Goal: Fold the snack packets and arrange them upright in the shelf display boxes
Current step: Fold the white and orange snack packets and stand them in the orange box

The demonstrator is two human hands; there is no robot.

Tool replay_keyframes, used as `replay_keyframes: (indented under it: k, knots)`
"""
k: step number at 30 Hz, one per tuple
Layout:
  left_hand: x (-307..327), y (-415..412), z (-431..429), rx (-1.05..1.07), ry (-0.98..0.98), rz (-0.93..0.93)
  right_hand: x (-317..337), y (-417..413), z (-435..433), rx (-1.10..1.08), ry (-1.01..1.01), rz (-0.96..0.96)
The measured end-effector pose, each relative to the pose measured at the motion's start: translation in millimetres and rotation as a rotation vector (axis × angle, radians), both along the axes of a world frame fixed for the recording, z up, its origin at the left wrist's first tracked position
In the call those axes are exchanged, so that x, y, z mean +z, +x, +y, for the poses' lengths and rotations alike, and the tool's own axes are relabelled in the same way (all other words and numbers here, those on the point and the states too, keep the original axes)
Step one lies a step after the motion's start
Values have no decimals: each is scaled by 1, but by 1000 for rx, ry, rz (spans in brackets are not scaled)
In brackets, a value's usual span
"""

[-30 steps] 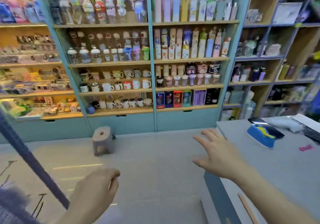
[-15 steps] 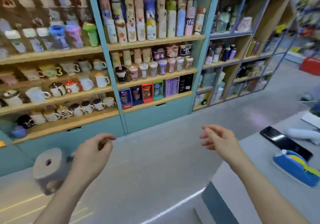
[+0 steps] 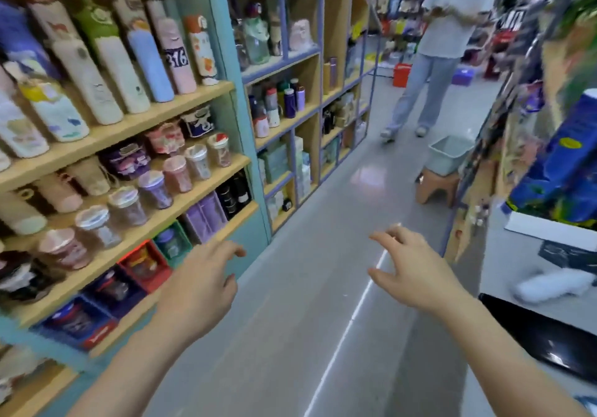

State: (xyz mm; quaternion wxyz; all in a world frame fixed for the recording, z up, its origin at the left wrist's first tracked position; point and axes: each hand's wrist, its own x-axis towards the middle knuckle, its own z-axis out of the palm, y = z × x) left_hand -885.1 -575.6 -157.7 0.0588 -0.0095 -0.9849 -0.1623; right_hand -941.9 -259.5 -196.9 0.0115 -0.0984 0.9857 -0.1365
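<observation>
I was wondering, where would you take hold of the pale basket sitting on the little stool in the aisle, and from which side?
Probably by its top rim, from above. The pale basket rests on the brown stool with its open mouth facing up, and no handles are visible, so opposite edges of the rim look the surest hold.

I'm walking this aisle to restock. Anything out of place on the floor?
A grey basket sits on a low stool at the aisle's right side, off any shelf, narrowing the walkway. Nothing looks spilled.
</observation>
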Motion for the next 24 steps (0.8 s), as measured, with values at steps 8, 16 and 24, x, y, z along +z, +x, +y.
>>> replay_keyframes:
  k: [8,16,24]
  knots:
    - [-46,-234,13,-455,-68,-119,-16,-126,3,-374,-10,-115]
    - [-63,-432,68,-825,-10,-218,-19,-219,20,-788,-109,-30]
    - [-49,-562,172,-1004,138,-278,12,-289,65,-1027,-138,210]
